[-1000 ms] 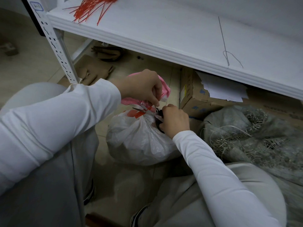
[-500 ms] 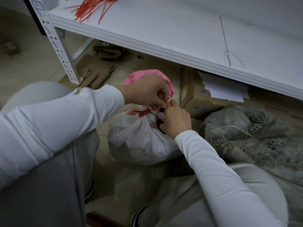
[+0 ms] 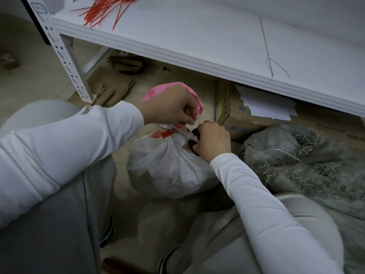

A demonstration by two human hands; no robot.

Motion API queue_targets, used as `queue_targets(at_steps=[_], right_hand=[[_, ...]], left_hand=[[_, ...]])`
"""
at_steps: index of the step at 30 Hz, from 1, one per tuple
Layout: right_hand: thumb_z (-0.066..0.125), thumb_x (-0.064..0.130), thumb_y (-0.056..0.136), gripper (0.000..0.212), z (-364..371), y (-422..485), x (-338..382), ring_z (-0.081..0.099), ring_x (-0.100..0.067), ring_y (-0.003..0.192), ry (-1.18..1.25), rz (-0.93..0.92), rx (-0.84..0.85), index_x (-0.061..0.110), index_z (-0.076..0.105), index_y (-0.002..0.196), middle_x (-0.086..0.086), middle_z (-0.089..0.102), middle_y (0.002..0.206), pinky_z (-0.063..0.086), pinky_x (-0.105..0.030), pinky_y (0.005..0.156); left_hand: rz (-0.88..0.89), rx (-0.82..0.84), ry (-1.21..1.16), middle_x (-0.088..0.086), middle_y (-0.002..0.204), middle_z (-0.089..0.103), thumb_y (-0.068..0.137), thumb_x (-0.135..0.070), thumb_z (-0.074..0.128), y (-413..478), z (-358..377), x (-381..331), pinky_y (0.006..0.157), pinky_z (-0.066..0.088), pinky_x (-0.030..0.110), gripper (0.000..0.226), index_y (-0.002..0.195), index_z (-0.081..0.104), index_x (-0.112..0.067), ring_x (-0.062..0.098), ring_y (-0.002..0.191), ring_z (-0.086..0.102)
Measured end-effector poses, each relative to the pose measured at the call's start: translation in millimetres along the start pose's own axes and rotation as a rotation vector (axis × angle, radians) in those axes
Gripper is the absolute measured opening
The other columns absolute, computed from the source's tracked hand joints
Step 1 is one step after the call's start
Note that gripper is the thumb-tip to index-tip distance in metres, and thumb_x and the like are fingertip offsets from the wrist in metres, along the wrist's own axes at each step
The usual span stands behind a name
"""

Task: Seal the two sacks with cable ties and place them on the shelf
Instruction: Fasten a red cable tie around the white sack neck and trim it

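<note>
Nearby, shelf (image 3: pixel 197 62) edge above sack (image 3: pixel 167 171), cardboard box (image 3: pixel 237 123) just beside

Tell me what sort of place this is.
Likely a storeroom or stockroom: a white metal shelf with loose red cable ties on it, a cardboard box stowed underneath, and a grey sack of shredded material beside it.

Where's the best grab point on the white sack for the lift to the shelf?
Grip the gathered neck at the red cable tie, coming from above. The white sack stands upright and is cinched narrow there, while its body bulges slack. Probably wait until the scissors, left hand and right hand clear.
</note>
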State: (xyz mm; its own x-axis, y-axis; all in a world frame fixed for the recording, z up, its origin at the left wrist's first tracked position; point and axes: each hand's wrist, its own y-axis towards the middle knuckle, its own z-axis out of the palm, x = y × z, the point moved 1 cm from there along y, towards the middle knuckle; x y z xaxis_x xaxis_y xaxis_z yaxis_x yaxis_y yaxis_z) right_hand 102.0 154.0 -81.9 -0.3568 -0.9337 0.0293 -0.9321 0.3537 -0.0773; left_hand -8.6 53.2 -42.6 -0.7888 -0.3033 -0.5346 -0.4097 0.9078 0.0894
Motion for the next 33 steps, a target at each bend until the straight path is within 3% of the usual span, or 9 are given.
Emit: queue_targets(at_steps=[4, 7, 15, 21, 27, 33], right_hand=[[0.068, 0.026, 0.081, 0.020, -2.5, 1.0, -1.4, 0.046, -0.020, 0.070, 0.000, 0.018, -0.006, 0.012, 0.065, 0.095, -0.002, 0.049, 0.083, 0.038, -0.029, 0.062], [0.067, 0.028, 0.081, 0.021, -3.7, 0.8, -3.0, 0.046, -0.020, 0.071, 0.018, 0.019, -0.016, 0.013, 0.065, 0.096, -0.002, 0.050, 0.083, 0.037, -0.029, 0.062], [0.070, 0.033, 0.080, 0.039, 10.3, -2.6, 1.0, 0.060, -0.024, 0.087, 0.027, -0.079, -0.021, 0.017, 0.058, 0.113, -0.002, 0.055, 0.108, 0.044, -0.032, 0.065], [0.064, 0.041, 0.082, 0.029, 3.4, 1.0, -4.1, 0.048, -0.019, 0.069, 0.007, -0.074, -0.071, 0.016, 0.066, 0.097, 0.000, 0.053, 0.085, 0.035, -0.028, 0.061], [0.065, 0.041, 0.080, 0.025, -0.6, 2.7, -4.7, 0.049, -0.019, 0.067, -0.018, -0.056, -0.075, 0.016, 0.064, 0.083, 0.001, 0.051, 0.075, 0.034, -0.027, 0.060], [0.066, 0.046, 0.080, 0.034, 4.7, 0.7, -6.3, 0.052, -0.020, 0.074, 0.019, -0.072, -0.058, 0.018, 0.065, 0.100, 0.000, 0.056, 0.093, 0.037, -0.028, 0.062]], left_hand=[[0.005, -0.015, -0.009, 0.002, 0.072, 0.071, 0.077, -0.014, 0.076, -0.9, -1.2, 0.3, 0.067, 0.054, 0.026, 0.008, 0.078, 0.073, -0.008, 0.012, 0.065, 0.065], [0.006, -0.010, -0.020, 0.002, 0.072, 0.071, 0.077, -0.015, 0.076, -1.8, -1.9, -0.2, 0.065, 0.052, 0.020, 0.008, 0.079, 0.073, -0.008, 0.008, 0.064, 0.064], [0.052, 0.031, -0.020, -0.003, 0.069, 0.066, 0.078, -0.016, 0.075, -5.1, 3.4, -8.4, 0.064, 0.048, 0.017, 0.007, 0.078, 0.073, -0.010, 0.006, 0.061, 0.060], [0.021, -0.002, -0.046, -0.007, 0.065, 0.065, 0.077, -0.014, 0.076, -3.1, -1.5, -2.8, 0.060, 0.048, 0.012, 0.006, 0.075, 0.072, -0.010, 0.007, 0.060, 0.061], [0.026, -0.031, -0.002, 0.002, 0.071, 0.070, 0.077, -0.016, 0.076, -1.7, -1.8, 0.7, 0.063, 0.051, 0.021, 0.008, 0.077, 0.073, -0.008, 0.012, 0.064, 0.064], [0.041, -0.016, -0.022, -0.002, 0.071, 0.069, 0.078, -0.018, 0.075, -4.7, -1.3, -3.5, 0.063, 0.053, 0.020, 0.007, 0.079, 0.073, -0.011, 0.007, 0.063, 0.063]])
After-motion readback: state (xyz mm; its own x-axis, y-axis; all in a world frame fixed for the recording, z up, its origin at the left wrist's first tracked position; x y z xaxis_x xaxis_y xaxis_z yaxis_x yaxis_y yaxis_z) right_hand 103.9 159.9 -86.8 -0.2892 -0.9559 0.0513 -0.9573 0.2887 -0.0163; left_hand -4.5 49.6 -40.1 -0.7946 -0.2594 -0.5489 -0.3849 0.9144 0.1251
